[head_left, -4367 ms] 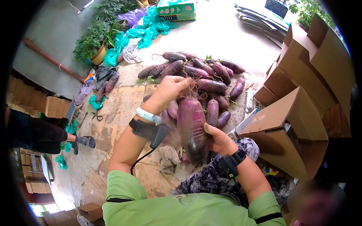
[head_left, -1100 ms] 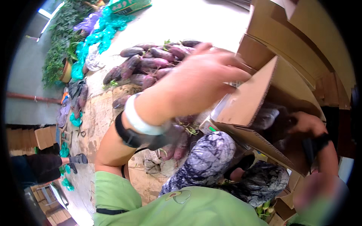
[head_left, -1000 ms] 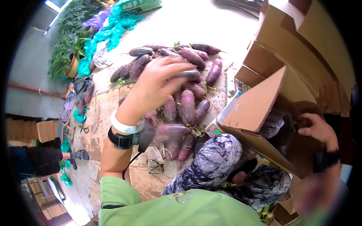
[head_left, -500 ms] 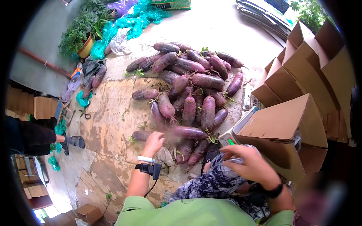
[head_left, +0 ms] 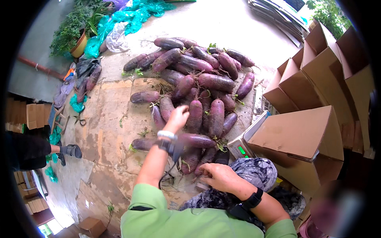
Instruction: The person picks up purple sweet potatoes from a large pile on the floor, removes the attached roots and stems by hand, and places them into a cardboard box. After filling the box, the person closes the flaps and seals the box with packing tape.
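A large pile of purple, elongated radishes [head_left: 216, 119] with roots and green shoots lies on the floor before me. My left hand [head_left: 180, 115] is among the middle radishes, fingers curled; what they may hold is hidden. My right hand [head_left: 214, 174] hovers lower, by my patterned trouser knee, fingers loosely bent and apart, holding nothing I can see. To its right an open cardboard box [head_left: 289, 133] sits on a scale [head_left: 240, 146] with a green display.
Open cartons [head_left: 317, 75] line the right, below flattened cardboard [head_left: 274, 20]. Along the left wall are a potted plant [head_left: 77, 45], plastic bags [head_left: 107, 33], scissors [head_left: 81, 122] and loose radishes [head_left: 93, 79]. Another person's leg and sandalled foot [head_left: 71, 150] reach in from the left.
The large radish held in both hands earlier is out of my grip. My right hand has left the box and moved left and down. My left hand has moved up into the pile.
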A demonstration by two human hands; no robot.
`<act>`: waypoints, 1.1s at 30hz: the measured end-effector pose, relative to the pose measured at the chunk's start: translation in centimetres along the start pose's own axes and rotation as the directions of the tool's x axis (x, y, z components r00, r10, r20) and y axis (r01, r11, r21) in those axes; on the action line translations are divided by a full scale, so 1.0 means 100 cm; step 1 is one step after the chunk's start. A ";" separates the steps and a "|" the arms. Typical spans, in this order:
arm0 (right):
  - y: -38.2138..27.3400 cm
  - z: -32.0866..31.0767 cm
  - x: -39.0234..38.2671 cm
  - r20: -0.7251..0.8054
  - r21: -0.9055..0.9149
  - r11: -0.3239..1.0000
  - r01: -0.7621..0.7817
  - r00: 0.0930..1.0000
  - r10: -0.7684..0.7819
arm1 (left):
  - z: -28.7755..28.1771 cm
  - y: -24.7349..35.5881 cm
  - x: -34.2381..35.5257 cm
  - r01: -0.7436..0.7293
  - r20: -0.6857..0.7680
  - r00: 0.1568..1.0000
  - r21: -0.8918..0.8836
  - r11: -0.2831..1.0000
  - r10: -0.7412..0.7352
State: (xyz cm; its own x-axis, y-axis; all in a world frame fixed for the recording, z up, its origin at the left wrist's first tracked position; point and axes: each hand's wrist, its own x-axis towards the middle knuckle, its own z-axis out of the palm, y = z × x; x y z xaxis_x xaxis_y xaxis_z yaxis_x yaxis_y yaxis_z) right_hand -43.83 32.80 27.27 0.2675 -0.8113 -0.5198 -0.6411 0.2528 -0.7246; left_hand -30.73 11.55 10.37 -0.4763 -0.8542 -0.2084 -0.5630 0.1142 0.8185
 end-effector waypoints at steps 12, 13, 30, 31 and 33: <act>0.014 0.014 -0.006 -0.004 -0.204 0.974 0.102 0.995 -0.105 | 0.046 -0.005 0.113 0.161 0.026 0.987 -0.092 0.983 -0.160; 0.014 0.017 -0.007 -0.013 -0.206 0.972 0.114 0.993 -0.120 | 0.044 -0.008 0.116 0.211 0.076 0.977 -0.198 0.957 -0.200; 0.010 0.011 -0.001 -0.045 -0.265 0.963 0.054 0.997 -0.068 | -0.046 0.045 -0.066 0.093 -0.053 0.986 -0.604 0.792 -0.157; 0.011 0.008 0.000 -0.101 -0.246 0.968 0.053 0.992 -0.080 | -0.051 0.061 -0.071 0.050 -0.066 0.992 -0.578 0.815 -0.108; 0.008 0.002 0.002 -0.205 -0.205 0.978 0.032 0.976 -0.075 | -0.068 0.096 -0.085 -0.038 -0.092 0.996 -0.513 0.858 -0.011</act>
State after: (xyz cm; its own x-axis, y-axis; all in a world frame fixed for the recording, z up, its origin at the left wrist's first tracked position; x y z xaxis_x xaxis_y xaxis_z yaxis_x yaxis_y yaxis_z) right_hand -44.18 32.97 26.51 0.1616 -0.9188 -0.3602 -0.7660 0.1133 -0.6327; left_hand -27.48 16.43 23.61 -0.4061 -0.8984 -0.1675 -0.1183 -0.1300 0.9844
